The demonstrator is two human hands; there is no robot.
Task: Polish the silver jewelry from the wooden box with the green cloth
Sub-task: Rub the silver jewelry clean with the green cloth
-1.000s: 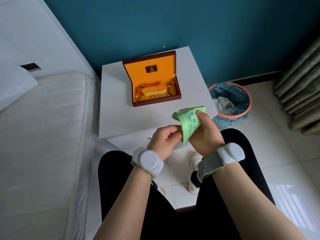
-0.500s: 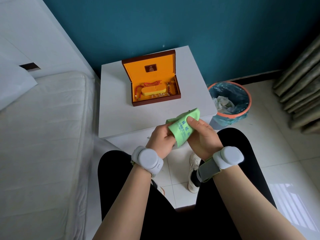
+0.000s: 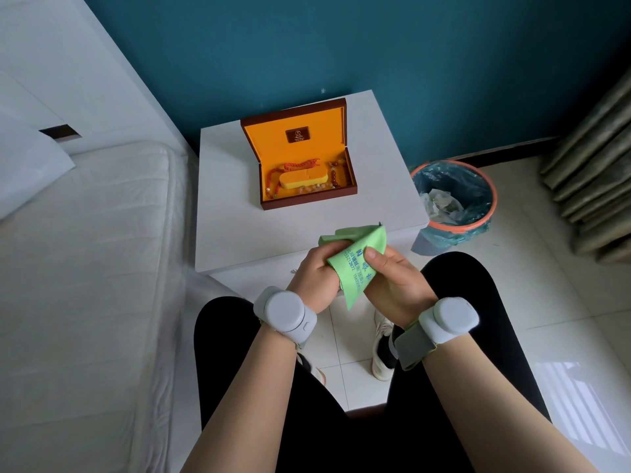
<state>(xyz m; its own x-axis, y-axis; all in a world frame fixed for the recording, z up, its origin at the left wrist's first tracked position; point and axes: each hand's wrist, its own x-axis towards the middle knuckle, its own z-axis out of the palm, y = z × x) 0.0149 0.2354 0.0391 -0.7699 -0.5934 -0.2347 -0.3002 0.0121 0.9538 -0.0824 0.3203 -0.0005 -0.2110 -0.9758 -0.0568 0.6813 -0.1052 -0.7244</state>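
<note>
Both hands meet just below the centre of the frame, over the near edge of the white surface (image 3: pixel 239 233), with the green cloth (image 3: pixel 355 264) bunched between them. The left hand (image 3: pixel 316 278) has its fingers curled inward around one side of the cloth, gripping it; whatever lies inside that fold is hidden, so I cannot tell whether a piece of jewelry is in there. The right hand (image 3: pixel 396 281) is curled from the other side, its thumb pressed flat on the printed face of the cloth and the other fingers wrapped beneath it, out of sight. A loose corner of the cloth sticks up above the hands and another hangs down between the wrists. Blue printed characters run across the cloth's upper face.

Each wrist carries a white round device on a strap.

Farther back on the surface, above the hands in the frame, the wooden box (image 3: pixel 307 196) sits open, its lid standing up and lined in orange. Inside, a yellow-orange pad (image 3: pixel 304 177) lies in the middle, with a red cord (image 3: pixel 293 167) at its upper left and strings of beads (image 3: pixel 336 175) to its right and along its lower edge.

To the right of the surface an orange-rimmed bin (image 3: pixel 478 227) with a blue liner stands on the tiled floor. A white bed (image 3: pixel 85 268) fills the left of the frame.
</note>
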